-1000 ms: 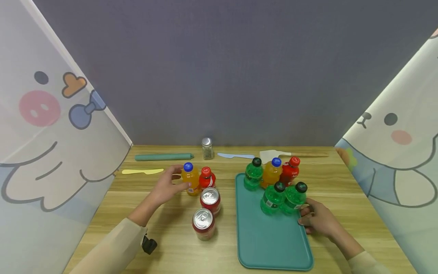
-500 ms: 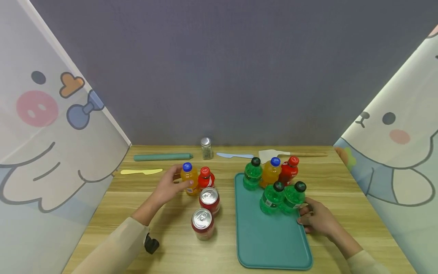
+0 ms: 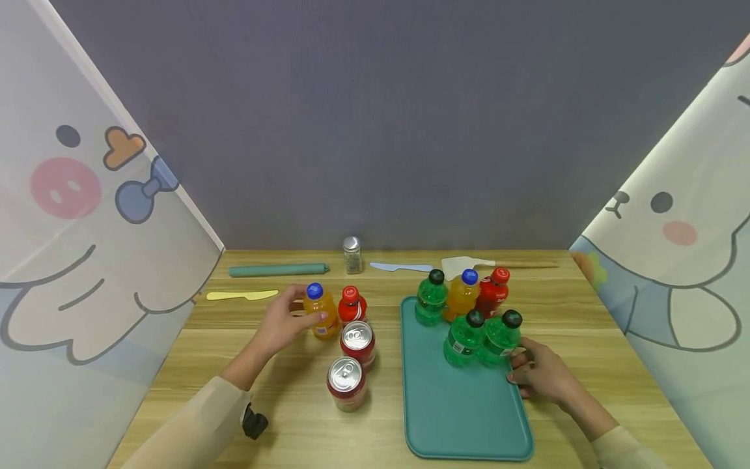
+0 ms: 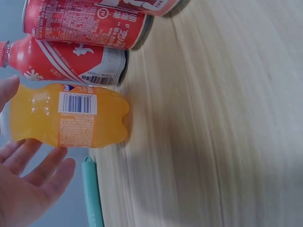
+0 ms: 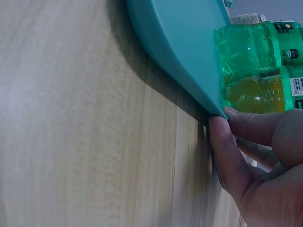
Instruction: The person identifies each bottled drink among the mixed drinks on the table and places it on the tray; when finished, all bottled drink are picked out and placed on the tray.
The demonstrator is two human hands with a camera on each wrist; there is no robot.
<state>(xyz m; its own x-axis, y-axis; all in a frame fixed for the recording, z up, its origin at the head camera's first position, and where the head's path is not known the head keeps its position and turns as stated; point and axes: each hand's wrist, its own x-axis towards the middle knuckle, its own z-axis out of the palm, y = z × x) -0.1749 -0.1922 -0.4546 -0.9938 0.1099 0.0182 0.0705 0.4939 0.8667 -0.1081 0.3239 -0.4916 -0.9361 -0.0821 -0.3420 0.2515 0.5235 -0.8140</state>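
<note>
My left hand (image 3: 285, 326) holds an orange soda bottle (image 4: 85, 116) with a blue cap, thumb on the near side and fingers behind it. The bottle leans slightly left in the head view. Right beside it stands a red cola bottle (image 3: 352, 306), with two red cola cans (image 3: 358, 345) in front. My right hand (image 3: 541, 371) pinches the right rim of a teal tray (image 5: 189, 61) between thumb and fingers. On the tray's back half stand several bottles: green bottles (image 3: 465, 339), another orange soda bottle (image 3: 463, 296) and a red bottle (image 3: 493, 292).
Along the table's back lie a teal stick (image 3: 278, 270), a yellow knife (image 3: 242, 295), a light blue knife (image 3: 401, 267) and a white spatula (image 3: 459, 267). A glass shaker (image 3: 353, 255) stands among them. A grey wall (image 3: 375, 130) and printed side panels enclose the table.
My left hand has shifted slightly left and toward me with the orange soda bottle, opening a small gap from the red cola bottle. The right hand keeps its grip on the tray.
</note>
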